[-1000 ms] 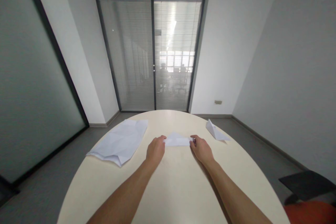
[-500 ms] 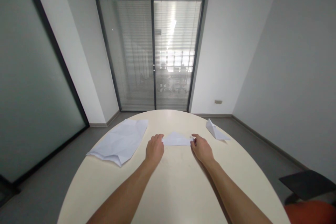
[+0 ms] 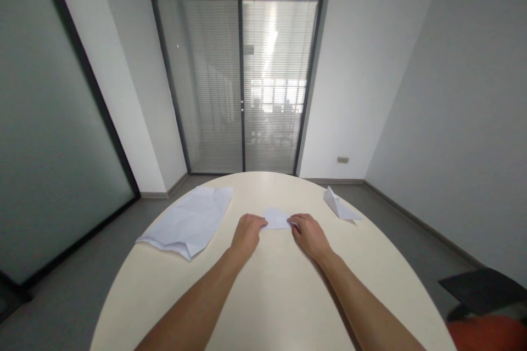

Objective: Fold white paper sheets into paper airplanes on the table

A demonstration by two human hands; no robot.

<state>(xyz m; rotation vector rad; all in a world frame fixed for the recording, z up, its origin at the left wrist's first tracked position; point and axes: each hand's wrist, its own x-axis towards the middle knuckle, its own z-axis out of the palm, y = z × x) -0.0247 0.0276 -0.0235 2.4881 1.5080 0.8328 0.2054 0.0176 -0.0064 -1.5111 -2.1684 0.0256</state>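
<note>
A small piece of folded white paper [image 3: 276, 220] lies on the table between my hands, its far edge coming to a blunt peak. My left hand [image 3: 248, 232] closes its fingers on the paper's left end. At the right end, my right hand [image 3: 309, 234] grips the paper with thumb and fingers. Both ends of the paper are covered by my fingers, so the folds there are hidden.
The round cream table [image 3: 272, 296] fills the foreground. Creased white sheets [image 3: 189, 220] lie on its left side. A folded paper shape [image 3: 338, 207] stands at the far right. Beyond the table's right edge is a chair [image 3: 488, 290].
Both hands have moved inward along the folded paper and now cover its ends. Less of the paper's width shows between them. The other papers have stayed put.
</note>
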